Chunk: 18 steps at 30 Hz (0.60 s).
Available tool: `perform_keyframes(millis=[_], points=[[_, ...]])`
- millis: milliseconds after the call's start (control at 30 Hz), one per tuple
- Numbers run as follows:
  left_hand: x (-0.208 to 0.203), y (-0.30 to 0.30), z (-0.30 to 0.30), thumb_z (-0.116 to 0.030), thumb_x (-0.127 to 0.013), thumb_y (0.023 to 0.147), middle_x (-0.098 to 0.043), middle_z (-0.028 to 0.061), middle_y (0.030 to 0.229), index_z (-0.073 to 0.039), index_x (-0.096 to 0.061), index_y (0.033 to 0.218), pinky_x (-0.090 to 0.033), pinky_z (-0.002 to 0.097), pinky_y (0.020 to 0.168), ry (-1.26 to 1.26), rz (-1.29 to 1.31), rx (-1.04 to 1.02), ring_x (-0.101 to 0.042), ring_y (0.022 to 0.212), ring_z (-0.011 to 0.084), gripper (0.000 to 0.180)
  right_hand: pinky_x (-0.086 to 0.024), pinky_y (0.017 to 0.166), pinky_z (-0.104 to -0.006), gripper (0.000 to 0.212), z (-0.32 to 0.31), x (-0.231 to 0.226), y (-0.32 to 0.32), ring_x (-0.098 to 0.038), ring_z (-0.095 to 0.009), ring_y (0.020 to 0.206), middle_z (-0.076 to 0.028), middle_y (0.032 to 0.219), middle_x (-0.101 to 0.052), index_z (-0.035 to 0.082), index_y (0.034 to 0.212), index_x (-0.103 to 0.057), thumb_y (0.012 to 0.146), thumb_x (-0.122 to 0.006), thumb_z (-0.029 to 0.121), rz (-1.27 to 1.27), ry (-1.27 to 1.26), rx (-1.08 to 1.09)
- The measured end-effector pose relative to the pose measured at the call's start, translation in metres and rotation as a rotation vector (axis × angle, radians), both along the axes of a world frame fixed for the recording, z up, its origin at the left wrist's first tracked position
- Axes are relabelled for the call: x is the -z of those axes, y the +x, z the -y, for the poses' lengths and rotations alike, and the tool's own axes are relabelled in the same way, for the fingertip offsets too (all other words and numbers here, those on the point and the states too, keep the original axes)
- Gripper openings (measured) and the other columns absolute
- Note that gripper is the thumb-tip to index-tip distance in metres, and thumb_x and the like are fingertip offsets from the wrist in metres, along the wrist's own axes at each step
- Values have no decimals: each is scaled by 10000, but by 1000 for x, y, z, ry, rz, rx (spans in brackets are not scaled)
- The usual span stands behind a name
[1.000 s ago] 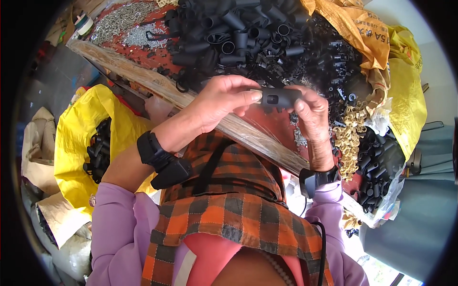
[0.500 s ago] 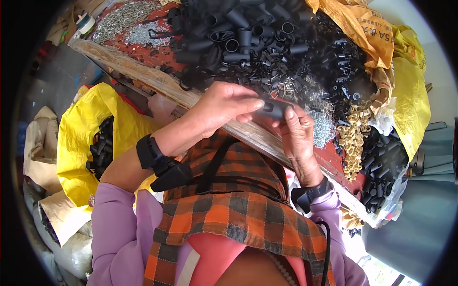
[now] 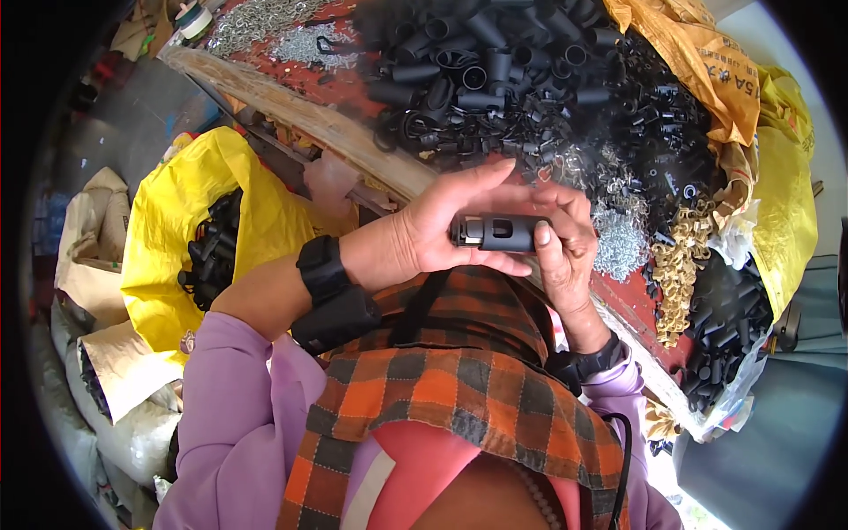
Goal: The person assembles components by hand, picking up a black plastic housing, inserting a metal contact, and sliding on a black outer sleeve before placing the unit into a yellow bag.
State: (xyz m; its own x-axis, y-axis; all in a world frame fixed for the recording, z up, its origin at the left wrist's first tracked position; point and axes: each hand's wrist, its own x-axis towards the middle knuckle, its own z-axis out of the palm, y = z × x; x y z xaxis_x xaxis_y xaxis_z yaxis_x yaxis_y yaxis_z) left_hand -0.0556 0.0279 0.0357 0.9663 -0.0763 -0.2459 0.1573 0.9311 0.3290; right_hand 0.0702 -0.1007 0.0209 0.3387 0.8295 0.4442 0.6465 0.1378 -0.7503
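Observation:
A short black plastic tube (image 3: 521, 233) with an oblong window in its side lies level in front of me. A shiny metal piece shows at its left end. My right hand (image 3: 570, 252) grips the tube's right end, thumb on top and fingers behind. My left hand (image 3: 430, 219) is open, its palm against or close behind the left end, thumb and fingers stretched out. Beyond the hands, a heap of black plastic tubes (image 3: 481, 71) covers the bench, with small black clips (image 3: 517, 132) along its near side.
The red bench top (image 3: 618, 296) has a worn wooden edge (image 3: 291, 115). Silver metal bits (image 3: 618, 243) and brass-coloured pieces (image 3: 678, 283) lie to the right. Yellow sack (image 3: 159, 256) with black parts stands left; an orange sack (image 3: 698, 71) sits at the far right.
My left hand has gone from pinching the tube to spread fingers. The tube has turned level, showing its window and metal piece, while my right hand keeps hold.

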Motion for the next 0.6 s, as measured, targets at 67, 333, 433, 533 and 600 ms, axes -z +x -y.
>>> perform_keyframes(millis=[67, 333, 433, 533, 600], points=[[1, 1, 1, -513, -408, 811, -411, 175, 1201, -15, -318, 1254, -319, 568, 894, 16, -8, -30, -454, 1068, 315, 672, -351, 795, -332, 348, -2, -1, 0, -441, -217, 894, -101, 918, -505, -13, 753, -594, 762, -559, 333, 19, 32, -2], [0, -5, 8, -462, -444, 801, -450, 109, 1162, -38, -396, 1155, -386, 522, 849, -244, 5, 21, -462, 1037, 281, 554, -352, 795, -356, 396, -1, -19, 3, -460, -240, 882, -82, 844, -529, -1, 698, -560, 738, -567, 393, 87, -83, -208], [-5, -7, 7, -473, -448, 793, -459, 104, 1138, -38, -402, 1144, -409, 487, 833, -189, -67, 67, -475, 1016, 273, 561, -358, 767, -352, 403, 1, -18, 5, -456, -232, 864, -82, 834, -525, 5, 679, -537, 735, -567, 402, 132, -120, -262], [-16, -7, 10, -487, -453, 785, -472, 113, 1122, -46, -416, 1135, -421, 449, 822, 19, -124, 28, -497, 985, 248, 564, -300, 765, -345, 359, 3, -12, 0, -437, -227, 847, -55, 833, -500, 43, 694, -537, 693, -609, 394, 60, -129, -282], [-22, -7, 13, -500, -458, 778, -485, 122, 1106, -53, -430, 1127, -433, 410, 812, 230, -177, -16, -519, 954, 222, 568, -296, 763, -349, 362, 4, -14, -1, -430, -235, 851, -63, 849, -490, 48, 727, -520, 707, -595, 401, 97, -167, -275]])
